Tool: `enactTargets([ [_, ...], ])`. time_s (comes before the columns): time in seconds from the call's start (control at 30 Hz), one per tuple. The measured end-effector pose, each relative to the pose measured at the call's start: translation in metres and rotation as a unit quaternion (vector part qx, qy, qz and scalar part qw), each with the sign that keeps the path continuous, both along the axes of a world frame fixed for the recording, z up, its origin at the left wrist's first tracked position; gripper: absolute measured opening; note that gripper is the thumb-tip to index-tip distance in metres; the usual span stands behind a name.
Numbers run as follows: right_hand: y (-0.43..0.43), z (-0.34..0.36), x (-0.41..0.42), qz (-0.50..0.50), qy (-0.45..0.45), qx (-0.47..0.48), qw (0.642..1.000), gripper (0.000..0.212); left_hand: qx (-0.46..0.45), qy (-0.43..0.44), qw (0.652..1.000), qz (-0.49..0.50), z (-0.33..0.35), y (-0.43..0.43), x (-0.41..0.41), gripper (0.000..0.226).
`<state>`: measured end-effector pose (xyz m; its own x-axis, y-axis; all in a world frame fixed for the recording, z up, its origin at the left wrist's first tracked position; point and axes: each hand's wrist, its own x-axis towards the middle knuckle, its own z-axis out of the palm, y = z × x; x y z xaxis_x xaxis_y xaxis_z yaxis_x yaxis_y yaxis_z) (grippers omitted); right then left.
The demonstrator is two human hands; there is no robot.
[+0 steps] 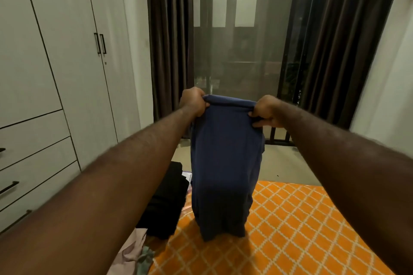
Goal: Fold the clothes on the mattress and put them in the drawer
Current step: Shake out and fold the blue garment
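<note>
**A:** What's happening with the blue garment (225, 163)?

**B:** It's held up at arm's length over the mattress (295, 230). The left hand (193, 101) pinches one upper corner, with the fingers curled round the bunched edge. The right hand (266, 110) pinches the other corner the same way, and the top edge is pulled tight between them.

**A:** Why so high?

**B:** I'd say it's so the cloth hangs straight and the creases drop out. It looks doubled lengthways already, a narrow panel. Its lower end is right down at the orange cover, though I can't tell whether it touches.

**A:** So the fold is partly done?

**B:** That's my guess. The next move would be to lay it flat and fold it across. Both corners would have to come down level, or the layers could slide apart.

**A:** And the other clothes?

**B:** A black pile (165, 203) sits at the mattress's left edge, just beside the hanging garment. It looks folded, and it's probably parked there to leave the middle free for working. Nearer us there's a pale heap (131, 250), crumpled and not yet folded by the look of it.

**A:** Where do they go?

**B:** The drawers (33, 152) are off to the left, low in the wardrobe (67, 51). All the ones I can see are closed. Nothing goes in until one is pulled out, and both hands are busy, so the garment will have to be set down first, I reckon
</note>
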<state>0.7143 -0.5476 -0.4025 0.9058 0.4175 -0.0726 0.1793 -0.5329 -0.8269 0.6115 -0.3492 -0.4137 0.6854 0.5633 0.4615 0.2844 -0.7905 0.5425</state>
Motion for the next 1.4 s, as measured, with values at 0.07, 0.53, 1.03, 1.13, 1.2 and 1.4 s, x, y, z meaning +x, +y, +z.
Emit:
enactTargets([
  [0.07, 0.008, -0.011, 0.016, -0.026, -0.07, 0.038, 0.997, 0.015, -0.017, -0.051, 0.999, -0.006, -0.002, 0.006, 0.012, 0.009],
  [0.53, -0.082, -0.179, -0.076, 0.095, -0.344, 0.052, 0.933, 0.013, 0.129, 0.021, 0.973, -0.191, -0.157, -0.055, -0.133, 0.023],
  [1.03, -0.14, -0.383, -0.243, 0.35, -0.081, -0.46, 0.812, 0.045, 0.187, 0.328, 0.894, -0.242, -0.424, -0.112, -0.298, 0.044],
  [1.13, -0.143, -0.378, -0.25, 0.318, -0.144, -0.445, 0.825, 0.063, 0.205, 0.354, 0.88, -0.242, -0.438, -0.106, -0.296, 0.092],
  [1.2, -0.146, -0.377, -0.252, 0.257, -0.223, -0.407, 0.848, 0.107, 0.224, 0.385, 0.863, -0.237, -0.432, -0.107, -0.298, 0.093],
  [1.4, -0.15, -0.402, -0.255, 0.344, -0.136, -0.511, 0.776, 0.135, 0.114, 0.474, 0.829, -0.273, -0.424, -0.102, -0.298, 0.082],
])
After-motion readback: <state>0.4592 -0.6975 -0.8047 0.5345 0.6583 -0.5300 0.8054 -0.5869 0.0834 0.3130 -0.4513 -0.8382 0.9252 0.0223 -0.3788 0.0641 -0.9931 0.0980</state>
